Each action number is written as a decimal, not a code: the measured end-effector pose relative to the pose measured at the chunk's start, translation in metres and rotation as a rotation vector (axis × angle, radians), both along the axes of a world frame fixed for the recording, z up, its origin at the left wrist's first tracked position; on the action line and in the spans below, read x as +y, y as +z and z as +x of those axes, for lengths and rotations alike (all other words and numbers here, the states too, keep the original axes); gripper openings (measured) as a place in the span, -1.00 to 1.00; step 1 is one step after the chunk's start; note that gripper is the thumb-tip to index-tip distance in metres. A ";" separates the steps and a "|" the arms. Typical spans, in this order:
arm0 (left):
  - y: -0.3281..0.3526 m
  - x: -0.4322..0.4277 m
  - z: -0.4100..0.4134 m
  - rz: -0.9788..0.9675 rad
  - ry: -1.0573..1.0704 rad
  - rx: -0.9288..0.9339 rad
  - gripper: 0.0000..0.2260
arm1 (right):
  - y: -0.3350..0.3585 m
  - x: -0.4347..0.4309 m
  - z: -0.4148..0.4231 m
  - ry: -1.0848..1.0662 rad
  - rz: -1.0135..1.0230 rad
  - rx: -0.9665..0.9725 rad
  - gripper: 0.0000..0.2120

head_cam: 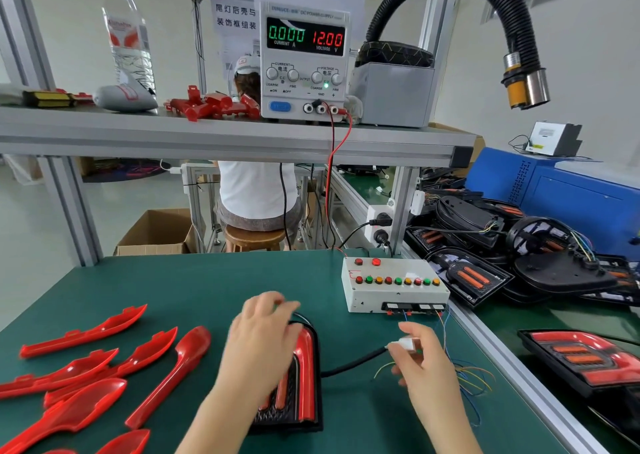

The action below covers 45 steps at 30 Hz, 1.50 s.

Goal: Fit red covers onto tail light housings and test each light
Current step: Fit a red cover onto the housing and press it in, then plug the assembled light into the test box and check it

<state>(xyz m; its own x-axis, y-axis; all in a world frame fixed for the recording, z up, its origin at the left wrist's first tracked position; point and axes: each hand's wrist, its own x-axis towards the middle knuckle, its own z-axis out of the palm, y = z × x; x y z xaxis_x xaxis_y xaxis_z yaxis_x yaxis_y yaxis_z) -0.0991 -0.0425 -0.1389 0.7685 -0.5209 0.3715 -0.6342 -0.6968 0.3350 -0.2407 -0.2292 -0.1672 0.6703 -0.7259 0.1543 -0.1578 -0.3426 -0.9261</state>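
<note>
Blurred left hand hides the upper-left of the black tail light housing with red cover; white plastic connector in right hand blurred.

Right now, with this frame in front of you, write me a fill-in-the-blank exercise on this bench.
The power supply shows a voltage of ____ V.
The right hand pinches a ____ connector.
The left hand rests on the tail light, which lies on a ____ mat.
Loose red covers lie to the ____ of the tail light.
Missing words: 12.00; white; green; left.
</note>
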 end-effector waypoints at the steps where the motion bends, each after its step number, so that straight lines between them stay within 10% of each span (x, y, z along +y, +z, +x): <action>1: 0.002 -0.008 -0.004 0.021 -0.138 -0.002 -0.64 | 0.001 0.001 0.000 0.016 0.013 -0.038 -0.71; 5: -0.001 -0.028 -0.018 0.191 -0.454 0.175 -0.66 | 0.003 0.005 -0.002 0.091 0.130 -0.210 -0.65; 14: 0.001 -0.046 -0.040 0.026 -0.454 0.224 -0.80 | -0.001 0.013 0.000 0.308 0.223 -0.285 -0.68; 20: -0.004 -0.039 -0.036 -0.193 -0.347 0.301 -0.88 | 0.007 -0.020 -0.013 -0.178 0.256 -0.517 -0.79; 28: -0.013 -0.043 -0.021 -0.062 -0.223 0.204 -0.80 | 0.010 -0.051 -0.006 -0.022 -0.625 0.651 -0.76; 35: -0.012 -0.042 -0.022 -0.074 -0.273 0.157 -0.71 | 0.011 -0.053 -0.002 -0.092 -0.705 0.871 -0.78; 39: -0.010 -0.039 -0.024 -0.137 -0.294 0.225 -0.77 | 0.012 -0.053 -0.012 -0.089 -0.667 0.754 -0.88; 45: -0.007 -0.041 -0.026 -0.098 -0.275 0.259 -0.82 | 0.022 -0.037 -0.009 -0.009 -0.212 0.011 -0.80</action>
<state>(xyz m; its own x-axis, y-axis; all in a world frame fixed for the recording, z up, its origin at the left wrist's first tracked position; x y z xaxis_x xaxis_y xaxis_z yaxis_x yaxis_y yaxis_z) -0.1252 -0.0835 -0.1455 0.6796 -0.6927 0.2415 -0.6789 -0.4691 0.5649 -0.2493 -0.2663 -0.1454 0.6662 -0.6840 0.2970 -0.1718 -0.5284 -0.8315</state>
